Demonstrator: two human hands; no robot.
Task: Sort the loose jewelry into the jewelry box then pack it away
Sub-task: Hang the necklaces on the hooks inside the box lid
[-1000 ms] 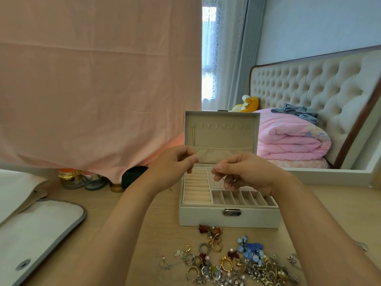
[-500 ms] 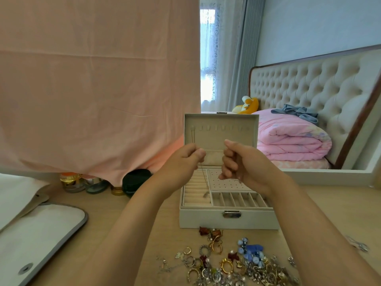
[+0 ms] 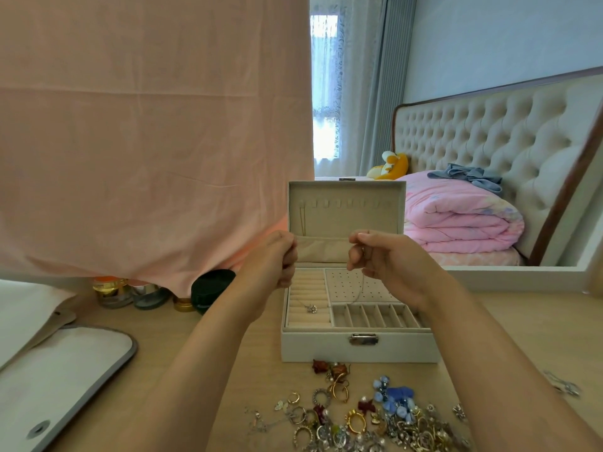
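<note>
Aloft over the jewelry box (image 3: 326, 349), left hand (image 3: 277, 260) and right hand (image 3: 386, 260), each pinching the necklace (image 3: 311, 308).

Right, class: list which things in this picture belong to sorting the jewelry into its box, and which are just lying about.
Part of the job: open jewelry box; necklace, held up between left hand and right hand above it; loose jewelry pile in front of the box.

Just lying about: glass jars, black round case, pink cloth, white pouch, pink quilt, plush toy.

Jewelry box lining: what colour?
Beige; the jewelry box lining shows best in the head view.
</note>
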